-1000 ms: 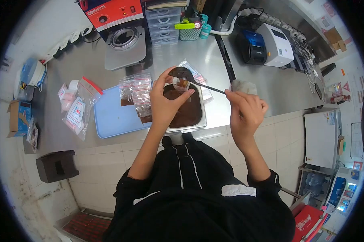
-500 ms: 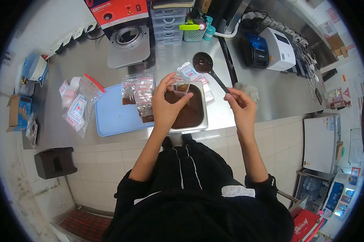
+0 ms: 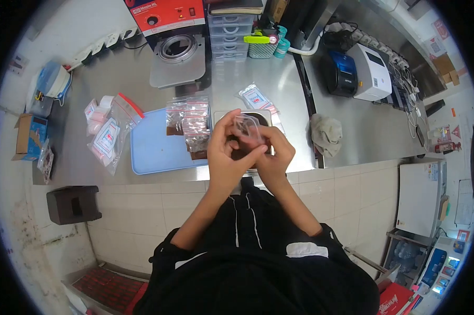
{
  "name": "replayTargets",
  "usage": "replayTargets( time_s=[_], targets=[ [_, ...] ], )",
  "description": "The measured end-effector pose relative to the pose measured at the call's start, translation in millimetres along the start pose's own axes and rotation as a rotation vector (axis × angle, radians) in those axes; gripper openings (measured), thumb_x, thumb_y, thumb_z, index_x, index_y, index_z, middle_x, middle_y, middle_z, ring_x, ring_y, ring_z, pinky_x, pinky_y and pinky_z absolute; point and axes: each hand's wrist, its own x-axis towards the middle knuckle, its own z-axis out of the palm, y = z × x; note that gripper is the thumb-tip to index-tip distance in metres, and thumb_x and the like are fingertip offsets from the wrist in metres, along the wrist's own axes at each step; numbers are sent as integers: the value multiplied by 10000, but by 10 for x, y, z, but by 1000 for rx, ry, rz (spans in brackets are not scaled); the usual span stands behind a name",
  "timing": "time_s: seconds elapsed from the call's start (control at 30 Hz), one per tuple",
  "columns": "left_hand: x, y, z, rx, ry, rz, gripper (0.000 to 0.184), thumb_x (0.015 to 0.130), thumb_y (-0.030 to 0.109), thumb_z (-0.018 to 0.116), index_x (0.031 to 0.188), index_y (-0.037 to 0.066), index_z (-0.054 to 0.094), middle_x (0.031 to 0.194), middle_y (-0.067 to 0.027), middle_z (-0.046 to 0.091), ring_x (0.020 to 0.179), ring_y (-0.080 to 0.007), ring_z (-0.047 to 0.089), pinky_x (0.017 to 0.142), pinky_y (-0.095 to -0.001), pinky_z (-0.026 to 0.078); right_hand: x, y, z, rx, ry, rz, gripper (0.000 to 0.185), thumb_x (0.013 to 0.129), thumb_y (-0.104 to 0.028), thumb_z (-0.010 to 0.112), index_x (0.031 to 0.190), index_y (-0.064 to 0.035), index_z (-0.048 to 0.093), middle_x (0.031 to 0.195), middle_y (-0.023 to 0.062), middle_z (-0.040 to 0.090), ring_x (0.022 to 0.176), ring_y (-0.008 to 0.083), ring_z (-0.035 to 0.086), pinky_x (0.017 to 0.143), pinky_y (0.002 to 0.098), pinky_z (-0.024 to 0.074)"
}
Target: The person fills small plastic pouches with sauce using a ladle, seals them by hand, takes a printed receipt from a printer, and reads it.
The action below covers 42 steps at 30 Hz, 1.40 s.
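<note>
My left hand point(image 3: 227, 146) is closed on the left side of a small clear plastic bag point(image 3: 248, 126), its top spread apart. From the right, my right hand point(image 3: 275, 155) also grips the bag, fingers near its lower right side. Both hands are above a metal pan point(image 3: 216, 116) of dark brown sauce and hide most of it. The black ladle is out of view. To the left, several zip bags point(image 3: 189, 115) with brown contents lie on a blue tray point(image 3: 161, 152). Flat printed bags point(image 3: 255, 97) lie behind the pan.
A large clear bag point(image 3: 108, 139) with printed packets lies left of the tray. At the back stand a red-fronted machine point(image 3: 168, 16) and small drawers point(image 3: 230, 34). A crumpled cloth point(image 3: 326, 135) and a label printer point(image 3: 369, 73) are to the right.
My right hand has let go of the ladle and moved left to the clear bag, taking hold of it. My left hand still holds the bag, slightly lower in view.
</note>
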Motion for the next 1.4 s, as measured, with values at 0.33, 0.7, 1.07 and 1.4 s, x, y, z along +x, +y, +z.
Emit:
replayTargets(
  time_s=[0.33, 0.7, 1.07, 1.4],
  targets=[
    [-58, -107, -423, -134, -30, -44, 101, 820, 41, 641, 894, -28, 633, 827, -89, 663, 751, -113, 618, 696, -217, 481, -13, -168, -264, 250, -334, 88, 63, 805, -55, 629, 807, 7, 627, 695, 77, 626, 536, 99, 581, 482, 210, 427],
    [-129, 15, -412, 10, -47, -6, 109, 798, 39, 659, 885, -25, 670, 807, -82, 668, 721, -109, 615, 667, -210, 478, 165, -347, -233, -51, -355, -169, 66, 698, -27, 653, 743, -5, 610, 664, 77, 607, 544, 168, 578, 495, 245, 427],
    [-152, 98, -359, 275, 48, 145, 44, 767, 4, 640, 804, -12, 659, 737, -34, 602, 646, -68, 489, 582, -195, 383, 207, -433, -78, -59, -401, -75, 92, 674, -54, 635, 695, -38, 547, 602, 91, 529, 557, 252, 540, 518, 340, 432],
    [3, -164, -1661, 737, 451, 648, 110, 888, 87, 525, 828, -1, 551, 734, -57, 568, 660, -119, 525, 607, -224, 425, 226, 163, -753, -80, -157, 226, 46, 687, -2, 585, 678, -39, 558, 607, -21, 538, 524, 16, 445, 418, 172, 312]
  ],
)
